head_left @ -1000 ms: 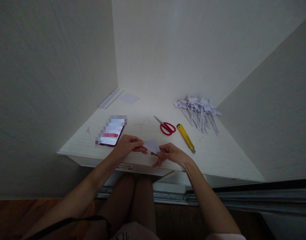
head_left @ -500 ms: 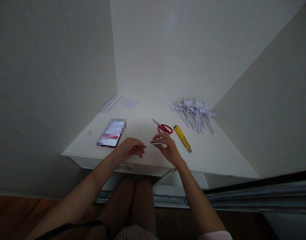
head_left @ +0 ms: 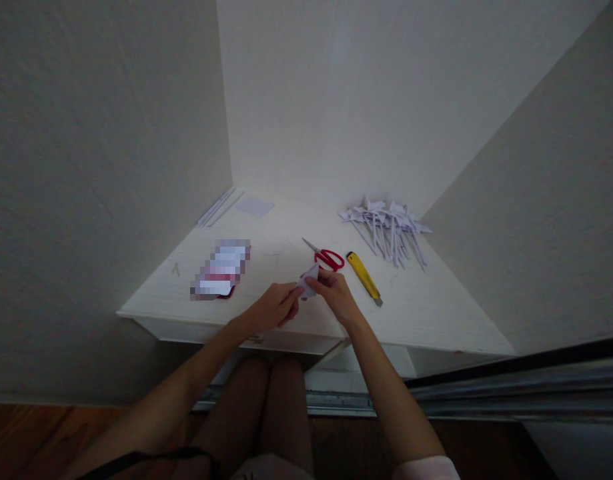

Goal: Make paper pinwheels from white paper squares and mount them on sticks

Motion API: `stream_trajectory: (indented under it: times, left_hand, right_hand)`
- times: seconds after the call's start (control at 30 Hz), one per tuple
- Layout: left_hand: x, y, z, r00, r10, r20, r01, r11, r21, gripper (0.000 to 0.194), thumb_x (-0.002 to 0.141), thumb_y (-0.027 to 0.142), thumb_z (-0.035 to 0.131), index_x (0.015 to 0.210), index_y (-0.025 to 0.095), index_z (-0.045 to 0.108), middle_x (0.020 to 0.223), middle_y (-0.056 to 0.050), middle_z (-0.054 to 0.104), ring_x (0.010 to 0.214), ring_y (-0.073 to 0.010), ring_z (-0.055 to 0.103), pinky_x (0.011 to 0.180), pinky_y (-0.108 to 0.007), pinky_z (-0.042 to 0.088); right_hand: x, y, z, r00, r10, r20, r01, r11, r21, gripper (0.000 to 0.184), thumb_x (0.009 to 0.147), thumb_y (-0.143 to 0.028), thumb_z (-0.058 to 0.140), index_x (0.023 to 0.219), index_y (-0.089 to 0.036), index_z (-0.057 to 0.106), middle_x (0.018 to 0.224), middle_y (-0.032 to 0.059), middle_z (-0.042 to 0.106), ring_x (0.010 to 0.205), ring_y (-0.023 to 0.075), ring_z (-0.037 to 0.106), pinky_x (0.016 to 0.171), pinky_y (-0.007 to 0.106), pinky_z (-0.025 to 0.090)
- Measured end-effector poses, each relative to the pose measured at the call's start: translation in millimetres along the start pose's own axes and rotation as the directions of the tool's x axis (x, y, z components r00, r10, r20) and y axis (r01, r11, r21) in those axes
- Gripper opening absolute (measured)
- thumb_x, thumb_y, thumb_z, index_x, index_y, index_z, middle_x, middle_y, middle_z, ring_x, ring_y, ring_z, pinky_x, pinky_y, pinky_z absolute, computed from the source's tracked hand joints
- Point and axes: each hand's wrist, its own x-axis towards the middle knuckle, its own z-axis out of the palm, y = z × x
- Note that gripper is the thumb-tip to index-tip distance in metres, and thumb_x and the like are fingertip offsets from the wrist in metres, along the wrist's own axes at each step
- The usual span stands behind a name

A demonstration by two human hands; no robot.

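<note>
A small folded piece of white paper (head_left: pixel 309 283) is held between my two hands, above the front of the white desk. My left hand (head_left: pixel 277 307) pinches its left edge. On its right side, the thumb and fingers of my right hand (head_left: pixel 337 293) are closed on it. Just beyond my right hand lie scissors (head_left: pixel 329 259) with red handles, blades pointing to the back left. A yellow box cutter (head_left: pixel 363 277) rests to the right of them, its metal tip toward me.
A phone (head_left: pixel 222 270) with a blurred screen lies at left. Thin paper sticks (head_left: pixel 219 207) and a flat paper square (head_left: pixel 255 206) are at the back left. Folded paper flowers on stems (head_left: pixel 389 223) are heaped at back right. Walls enclose the white desk (head_left: pixel 436 320).
My left hand has moved right and now grips the paper too. The paper has turned from edge-on to show its folded, pointed face.
</note>
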Motion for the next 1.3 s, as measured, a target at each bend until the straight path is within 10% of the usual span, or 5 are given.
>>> stream_trajectory:
  times: [0.57,0.87,1.07,1.17,1.3]
  left_hand:
    - [2.5,-19.7,2.0,0.970,-0.151,0.188,0.220,0.874,-0.434,0.044,0.077,0.055,0.042,0.071,0.013,0.050,0.038,0.007,0.040,0.028,-0.0031,0.027,0.029,-0.016,0.018]
    - [9.2,-17.5,0.6,0.967,-0.254,0.032,0.236,0.837,-0.494,0.041,0.078,0.053,0.041,0.070,0.014,0.049,0.037,0.006,0.043,0.025,-0.0048,0.030,0.028,-0.017,0.018]
    - [10.4,-12.2,-4.2,0.964,-0.215,-0.156,0.236,0.963,0.127,0.041,0.086,0.041,0.028,0.066,0.014,0.052,0.047,-0.001,0.052,0.039,-0.0126,0.049,0.043,-0.025,0.038]
    - [10.3,-14.6,-9.2,0.927,0.069,-0.369,0.176,0.788,0.591,0.028,0.086,0.027,0.036,0.081,0.012,0.059,0.078,-0.010,0.061,0.074,-0.0196,0.060,0.066,-0.032,0.045]
    - [12.7,-26.8,-11.0,0.906,0.390,-0.161,-0.123,0.609,0.784,0.028,0.085,0.013,0.038,0.105,0.015,0.057,0.116,-0.012,0.055,0.105,-0.0200,0.052,0.088,-0.037,0.041]
  right_hand:
    - [22.2,10.5,5.1,0.951,0.109,-0.288,-0.091,0.993,0.075,0.038,0.074,-0.044,0.051,0.059,-0.013,0.067,0.043,-0.0015,0.046,0.041,0.0078,0.037,0.043,0.023,0.025]
    - [7.6,4.9,-8.0,0.994,0.099,0.048,-0.087,0.974,-0.211,0.028,0.075,-0.039,0.054,0.063,-0.014,0.060,0.051,-0.0019,0.054,0.045,0.0073,0.044,0.045,0.020,0.031]
    - [6.6,9.3,-9.3,0.996,0.085,-0.009,-0.083,0.938,-0.338,0.020,0.076,-0.027,0.052,0.068,-0.012,0.062,0.050,-0.0030,0.052,0.045,0.0077,0.044,0.046,0.021,0.033]
    - [8.3,12.9,-11.1,0.999,0.049,-0.004,-0.044,0.869,-0.493,0.020,0.077,-0.024,0.051,0.070,-0.011,0.065,0.051,-0.0006,0.056,0.047,0.0092,0.048,0.049,0.021,0.035]
    - [7.9,20.3,-12.2,0.999,-0.030,-0.018,0.010,0.750,-0.661,0.017,0.076,-0.019,0.052,0.072,-0.012,0.068,0.063,0.0046,0.065,0.057,0.0126,0.055,0.056,0.023,0.039]
